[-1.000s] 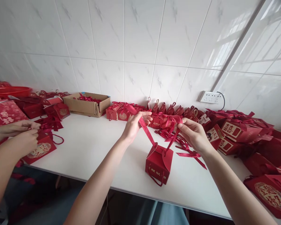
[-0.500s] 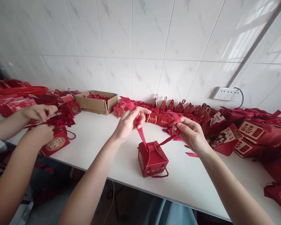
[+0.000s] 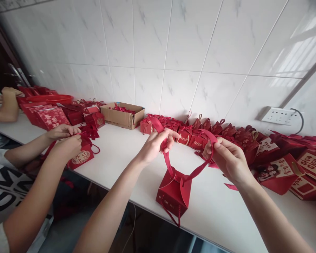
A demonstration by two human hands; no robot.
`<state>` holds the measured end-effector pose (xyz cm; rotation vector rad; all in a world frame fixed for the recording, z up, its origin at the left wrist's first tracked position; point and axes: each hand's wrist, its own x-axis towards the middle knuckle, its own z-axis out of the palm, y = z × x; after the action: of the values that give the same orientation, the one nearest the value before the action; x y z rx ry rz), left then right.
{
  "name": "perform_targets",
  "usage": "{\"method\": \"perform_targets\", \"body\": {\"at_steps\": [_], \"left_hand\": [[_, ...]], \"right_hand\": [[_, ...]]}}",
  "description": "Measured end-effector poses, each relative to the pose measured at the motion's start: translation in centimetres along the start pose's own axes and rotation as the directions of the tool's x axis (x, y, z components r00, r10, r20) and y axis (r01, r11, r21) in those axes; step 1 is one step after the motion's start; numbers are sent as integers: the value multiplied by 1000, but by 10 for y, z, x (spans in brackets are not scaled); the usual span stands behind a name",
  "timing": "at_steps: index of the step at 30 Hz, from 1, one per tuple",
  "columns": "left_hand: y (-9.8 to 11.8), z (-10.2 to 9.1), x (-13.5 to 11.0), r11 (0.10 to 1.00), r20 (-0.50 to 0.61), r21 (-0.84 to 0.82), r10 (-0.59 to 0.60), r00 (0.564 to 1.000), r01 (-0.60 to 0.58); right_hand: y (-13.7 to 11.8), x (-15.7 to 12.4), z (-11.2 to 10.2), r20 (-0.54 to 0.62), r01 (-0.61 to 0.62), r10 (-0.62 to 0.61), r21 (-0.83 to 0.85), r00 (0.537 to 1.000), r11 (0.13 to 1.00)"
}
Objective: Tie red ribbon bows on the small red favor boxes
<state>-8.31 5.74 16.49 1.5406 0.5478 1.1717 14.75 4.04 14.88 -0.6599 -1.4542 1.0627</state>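
Note:
A small red gift box (image 3: 173, 193) with a cord handle sits near the front edge of the white table (image 3: 213, 218). Red ribbon (image 3: 198, 169) runs through the slots in its top flaps, and its two ends rise apart in a V. My left hand (image 3: 158, 144) is closed on one end, with the ribbon's tip sticking up above the fingers. The other end is pinched between thumb and fingers of my right hand (image 3: 226, 154), looping over them. Both hands are above the box, clear of its surface.
Rows of finished red boxes (image 3: 184, 135) line the wall, with larger ones (image 3: 276, 174) piled at right. A cardboard carton (image 3: 118, 118) holds red ribbons. At left, a co-worker's hands (image 3: 68, 140) work on another red box (image 3: 81, 156). A power strip (image 3: 281, 116) is on the wall.
The view has swung left, bringing another person's arm into sight at far left. The box has turned and tilted slightly on the table; both hands still hold the ribbon ends, now a little wider apart.

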Motion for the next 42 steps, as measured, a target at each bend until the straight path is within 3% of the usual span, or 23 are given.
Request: {"method": "perform_targets", "body": {"at_steps": [7, 11, 18, 25, 29, 34, 38, 42], "left_hand": [[-10, -12, -1, 992, -101, -121, -31, 994, 19], [-18, -16, -1, 984, -54, -178, -26, 998, 16], [-22, -12, 0, 992, -95, -126, -31, 995, 19], [-17, -7, 9, 998, -107, -7, 60, 992, -61], [-20, 2, 18, 995, -48, 5, 104, 993, -104], [-28, 23, 27, 992, 7, -121, 40, 999, -39], [-34, 43, 36, 969, -7, -247, -6, 1000, 4], [-36, 65, 49, 948, 5, -317, -5, 1000, 6]], "right_hand": [[0, 0, 4, 4, 7, -7, -26, 1000, 1000], [0, 2, 7, 8, 10, -10, -62, 1000, 998], [-1, 4, 2, -17, 24, -27, -159, 999, 987], [-8, 2, 1, -46, 76, -83, -152, 995, 986], [-11, 3, -2, -89, 112, -125, -143, 988, 983], [-12, -1, -10, -185, 160, -179, -109, 966, 981], [-12, -7, -17, -134, 144, -169, -173, 977, 974], [-15, -7, -26, -145, 171, -182, -86, 972, 982]]}}
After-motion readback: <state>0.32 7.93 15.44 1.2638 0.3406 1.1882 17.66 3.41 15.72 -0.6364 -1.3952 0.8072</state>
